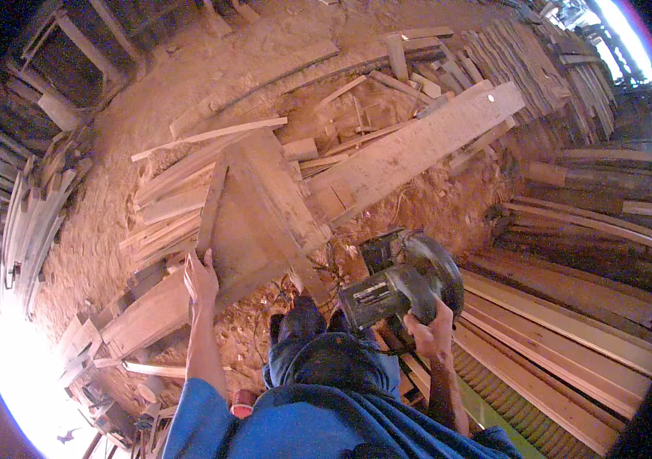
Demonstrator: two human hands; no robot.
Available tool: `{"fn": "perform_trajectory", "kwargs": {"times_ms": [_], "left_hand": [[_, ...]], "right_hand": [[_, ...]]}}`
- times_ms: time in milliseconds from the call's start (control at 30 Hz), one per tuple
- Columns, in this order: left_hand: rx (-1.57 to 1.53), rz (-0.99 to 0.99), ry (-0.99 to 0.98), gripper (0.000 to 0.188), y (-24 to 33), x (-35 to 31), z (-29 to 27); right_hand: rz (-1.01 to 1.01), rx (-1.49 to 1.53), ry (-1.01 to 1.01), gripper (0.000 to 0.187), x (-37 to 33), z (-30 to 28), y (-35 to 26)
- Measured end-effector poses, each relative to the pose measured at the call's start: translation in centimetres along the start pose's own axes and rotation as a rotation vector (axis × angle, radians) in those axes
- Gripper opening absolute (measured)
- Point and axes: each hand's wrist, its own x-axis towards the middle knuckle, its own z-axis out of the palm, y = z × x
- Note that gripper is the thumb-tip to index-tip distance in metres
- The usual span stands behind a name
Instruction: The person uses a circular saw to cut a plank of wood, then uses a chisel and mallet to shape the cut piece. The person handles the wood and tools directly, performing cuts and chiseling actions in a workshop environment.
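White glare (16,382) blanks the lower left and upper right; edges bend

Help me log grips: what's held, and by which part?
Right hand holds a circular saw by its handle; left hand touches the near end of a narrow plank, grip unclear.

My circular saw (410,287) is black and dark grey under a dull film of tan dust, with pale markings on its motor housing (372,300), while my shirt (303,417) is bright blue above dark navy trousers (300,325). The wooden panel (246,226) in front of me is dusty brown, the long plank (418,145) a paler pinkish tan with one white spot, and the sawdust-covered floor (104,214) orange-brown. To my right, the stacked planks (563,336) make light and dark tan stripes near a green strip (506,424), and the small container (242,403) is red
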Motion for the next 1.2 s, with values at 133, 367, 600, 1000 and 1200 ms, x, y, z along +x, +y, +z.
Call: {"fn": "perform_trajectory", "kwargs": {"times_ms": [133, 367, 600, 1000, 1200], "left_hand": [[-0.054, 0.025, 0.007, 0.047, -0.1, 0.9, 0.4], [0.007, -0.047, -0.094, 0.047, 0.2, 1.2, 0.7], [0.034, 0.057, 0.085, 0.043, 0.0, 0.9, 1.3], [0.028, 0.057, 0.138, 0.048, 0.0, 0.7, 2.0], [0.057, 0.054, 0.160, 0.053, -0.4, 0.7, 2.3]], "right_hand": [[-0.042, -0.030, -0.050, 0.018, 0.6, 2.0, -3.1], [-0.114, -0.072, -0.109, 0.035, 1.6, 3.6, -4.6], [-0.142, -0.129, -0.173, 0.036, 2.1, 5.8, -4.2], [-0.193, -0.118, -0.244, 0.039, 2.4, 7.3, -4.4], [-0.177, -0.144, -0.237, 0.040, 2.2, 7.4, -4.8]]}}
